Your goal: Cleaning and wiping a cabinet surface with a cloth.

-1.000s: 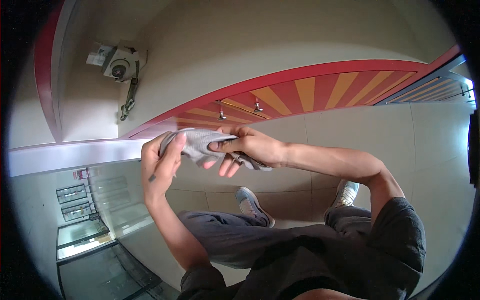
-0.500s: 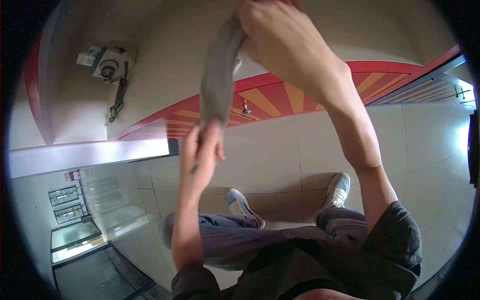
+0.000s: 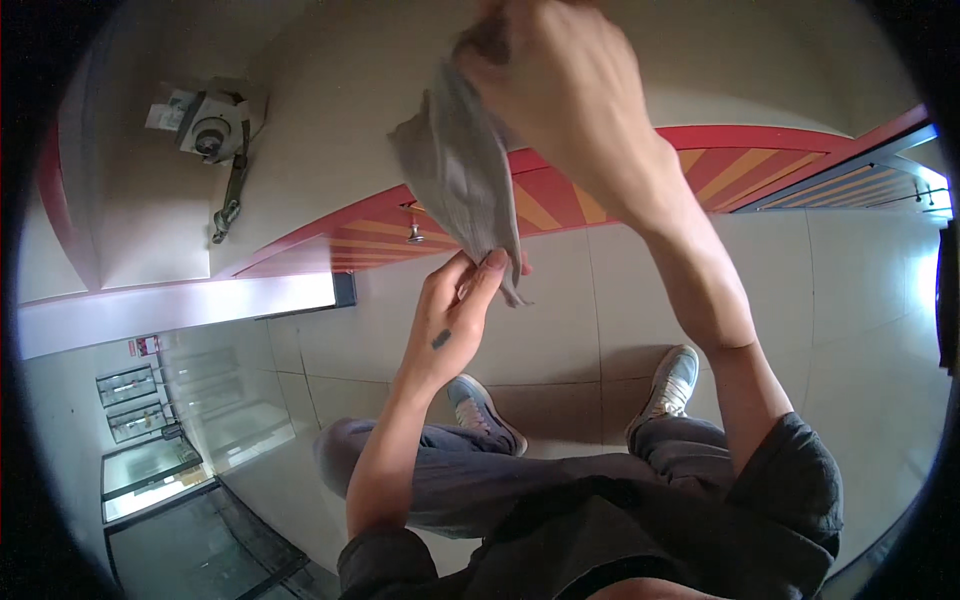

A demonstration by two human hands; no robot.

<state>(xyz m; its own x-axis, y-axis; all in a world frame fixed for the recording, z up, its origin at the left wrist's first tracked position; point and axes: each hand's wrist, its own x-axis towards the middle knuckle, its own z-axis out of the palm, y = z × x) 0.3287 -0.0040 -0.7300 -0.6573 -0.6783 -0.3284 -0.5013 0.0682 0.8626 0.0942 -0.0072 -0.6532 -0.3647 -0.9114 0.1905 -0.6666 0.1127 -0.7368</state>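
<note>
A grey cloth (image 3: 462, 170) hangs stretched between my two hands, high in front of me. My right hand (image 3: 560, 90) is raised near the top of the view and grips the cloth's upper end. My left hand (image 3: 455, 310) is lower, pinching the cloth's bottom corner between thumb and fingers. A small dark mark shows on the back of that hand. My legs in dark trousers and grey sneakers (image 3: 485, 410) stand below on a pale tiled floor.
A red panel with orange stripes (image 3: 560, 205) and small metal knobs runs across behind the cloth. A white camera-like device with a dangling strap (image 3: 205, 130) sits on the beige wall at upper left. Glass panes (image 3: 170, 420) lie at lower left.
My right hand rose from chest height to the top of the view, pulling the bunched cloth out long. My left hand stayed lower, holding the bottom end.
</note>
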